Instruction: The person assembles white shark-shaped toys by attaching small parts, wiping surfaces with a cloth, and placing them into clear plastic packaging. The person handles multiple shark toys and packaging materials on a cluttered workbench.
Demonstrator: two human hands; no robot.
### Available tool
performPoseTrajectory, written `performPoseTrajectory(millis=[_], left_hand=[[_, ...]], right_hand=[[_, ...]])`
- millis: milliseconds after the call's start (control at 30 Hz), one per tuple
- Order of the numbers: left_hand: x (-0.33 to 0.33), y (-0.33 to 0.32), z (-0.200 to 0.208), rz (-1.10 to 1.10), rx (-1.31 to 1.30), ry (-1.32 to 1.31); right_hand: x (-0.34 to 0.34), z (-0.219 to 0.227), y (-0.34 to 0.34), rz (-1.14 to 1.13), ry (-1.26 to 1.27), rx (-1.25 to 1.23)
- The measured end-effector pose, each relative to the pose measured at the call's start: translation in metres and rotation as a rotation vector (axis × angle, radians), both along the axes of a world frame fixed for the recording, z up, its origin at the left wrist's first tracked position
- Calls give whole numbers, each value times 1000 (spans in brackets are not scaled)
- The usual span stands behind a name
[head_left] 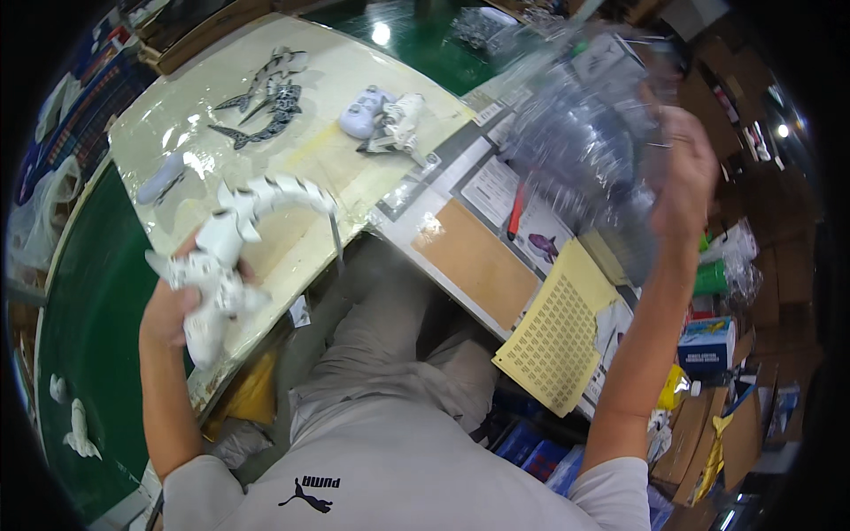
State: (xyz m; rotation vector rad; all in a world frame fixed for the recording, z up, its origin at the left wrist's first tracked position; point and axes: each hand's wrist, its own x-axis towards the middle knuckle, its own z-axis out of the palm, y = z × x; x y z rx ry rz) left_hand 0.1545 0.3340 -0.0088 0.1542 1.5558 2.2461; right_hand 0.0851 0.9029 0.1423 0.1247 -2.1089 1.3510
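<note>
My left hand (170, 311) is closed around the body of a white toy shark (209, 281) with dark markings. Its jointed tail curves up and to the right over the pale table (292, 190). My right hand (686, 173), slightly blurred, is raised at the right with its fingers closed on a clear plastic bag (575, 133). The bag is smeared by motion, and whether anything is inside it cannot be made out. Farther back on the table lie two dark-patterned toy fish (261, 128), a white rounded controller (363, 113) and a white toy piece (400, 124).
Another pale controller (161, 177) lies at the table's left. A red-handled tool (515, 212), a brown card (478, 265) and a yellow label sheet (553, 332) rest on the right-hand surface. Small white toys (80, 429) sit on the green surface. Boxes (707, 343) crowd the right.
</note>
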Motion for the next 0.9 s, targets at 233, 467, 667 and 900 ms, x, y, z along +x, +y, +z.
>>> performPoseTrajectory(millis=[233,467,667,900], left_hand=[[21,104,-10,-304,65,-168],[-7,191,1,-571,46,-159],[-13,223,16,-589,-65,-116],[-2,228,8,-647,-49,-127]], right_hand=[[-25,-148,-2,102,-853,4],[44,-97,-22,3,-308,223],[113,-80,-60,400,-642,336],[137,-100,-56,411,-629,161]])
